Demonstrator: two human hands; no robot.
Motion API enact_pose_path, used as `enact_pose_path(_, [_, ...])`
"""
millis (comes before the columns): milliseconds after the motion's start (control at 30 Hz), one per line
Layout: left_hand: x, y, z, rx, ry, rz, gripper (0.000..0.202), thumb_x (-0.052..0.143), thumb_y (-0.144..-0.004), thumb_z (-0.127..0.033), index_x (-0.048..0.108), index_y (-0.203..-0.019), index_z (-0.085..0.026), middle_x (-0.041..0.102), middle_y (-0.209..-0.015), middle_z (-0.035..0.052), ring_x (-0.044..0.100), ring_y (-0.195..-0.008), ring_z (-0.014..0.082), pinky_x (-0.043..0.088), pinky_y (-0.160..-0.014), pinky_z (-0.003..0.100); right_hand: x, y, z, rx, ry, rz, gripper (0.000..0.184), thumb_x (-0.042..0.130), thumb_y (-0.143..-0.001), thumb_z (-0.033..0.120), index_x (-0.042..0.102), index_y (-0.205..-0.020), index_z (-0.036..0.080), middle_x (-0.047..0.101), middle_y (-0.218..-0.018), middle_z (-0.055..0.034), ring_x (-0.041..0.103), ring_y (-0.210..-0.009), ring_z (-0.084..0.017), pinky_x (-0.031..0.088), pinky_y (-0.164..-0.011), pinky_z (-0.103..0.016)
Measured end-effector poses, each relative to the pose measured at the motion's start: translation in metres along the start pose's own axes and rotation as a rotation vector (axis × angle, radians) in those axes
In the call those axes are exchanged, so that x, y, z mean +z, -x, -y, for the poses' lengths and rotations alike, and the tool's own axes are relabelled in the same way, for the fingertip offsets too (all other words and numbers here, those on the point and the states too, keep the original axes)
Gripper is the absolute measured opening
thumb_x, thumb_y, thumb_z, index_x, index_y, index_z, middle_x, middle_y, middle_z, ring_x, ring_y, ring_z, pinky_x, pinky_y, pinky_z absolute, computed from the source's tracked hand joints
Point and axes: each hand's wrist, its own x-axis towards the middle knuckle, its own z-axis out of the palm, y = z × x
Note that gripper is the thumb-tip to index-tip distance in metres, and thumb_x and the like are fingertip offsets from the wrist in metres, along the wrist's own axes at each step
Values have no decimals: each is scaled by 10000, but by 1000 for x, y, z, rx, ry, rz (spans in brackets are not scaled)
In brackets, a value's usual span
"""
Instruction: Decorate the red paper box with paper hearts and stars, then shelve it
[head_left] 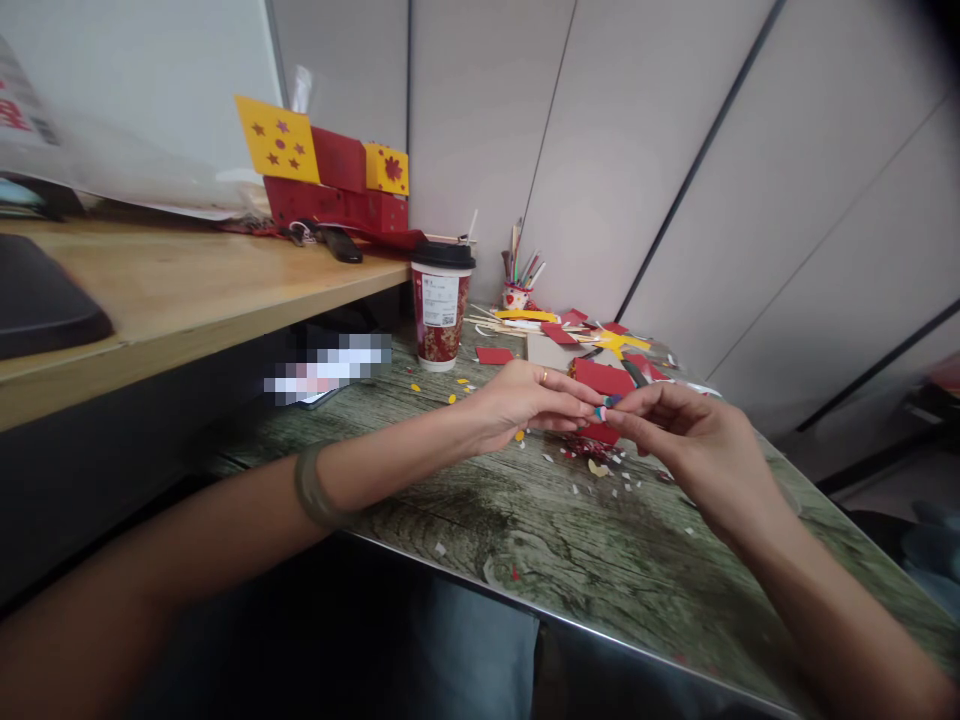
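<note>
Above the wood-grain table (480, 510), my left hand (529, 405) reaches in from the left, a ring on one finger, its thumb and fingers pinched together. My right hand (694, 435) meets it fingertip to fingertip, also pinching. Small spots of blue, teal and pink show at the fingertips; whether these are painted nails or a tiny held piece I cannot tell. Just behind the fingers stands a red paper box (600, 376), partly hidden by them. Red stringy strands (596, 448) lie below it on the table.
A lidded paper cup (441, 310) stands beside the raised wooden shelf (225, 270), which bears red and yellow paper boxes (341, 160). A blurred-out phone (330, 370) lies under the shelf. Paper scraps, thin sticks (495, 325) and a pen holder (517, 296) are at the back.
</note>
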Motion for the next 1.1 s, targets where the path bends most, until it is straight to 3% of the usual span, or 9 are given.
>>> enact_pose_path(300, [2, 0, 0, 36, -83, -11, 143, 700, -632, -125, 682, -771, -97, 660, -725, 40, 592, -637, 59, 486, -621, 173, 0, -1, -6, -25, 40, 8, 202, 692, -686, 346, 603, -698, 165, 601, -646, -3, 517, -558, -102, 398, -474, -185])
enact_pose_path(533, [2, 2, -2, 17, -42, -21, 145, 693, -634, -109, 678, -777, -94, 669, -768, 58, 605, -698, 78, 492, -698, 211, -4, -1, -2, 35, 67, -31, 237, 625, -758, 396, 608, -665, 178, 541, -573, 22, 434, -479, -77, 333, -430, -189])
enact_pose_path(800, [2, 1, -2, 27, -53, -19, 101, 673, -645, -84, 668, -745, -99, 649, -718, 31, 595, -659, 62, 485, -675, 202, -1, 0, -3, 120, -7, 190, 318, 576, -776, 465, 600, -658, 171, 561, -606, -1, 475, -529, -94, 367, -449, -191])
enact_pose_path(1100, [3, 1, 0, 64, -139, -4, 91, 659, -648, -94, 660, -738, -107, 635, -692, 17, 565, -610, 53, 470, -631, 203, 3, 0, -1, 95, -58, 181, 250, 605, -725, 407, 619, -652, 167, 573, -568, 1, 490, -507, -93, 378, -456, -185])
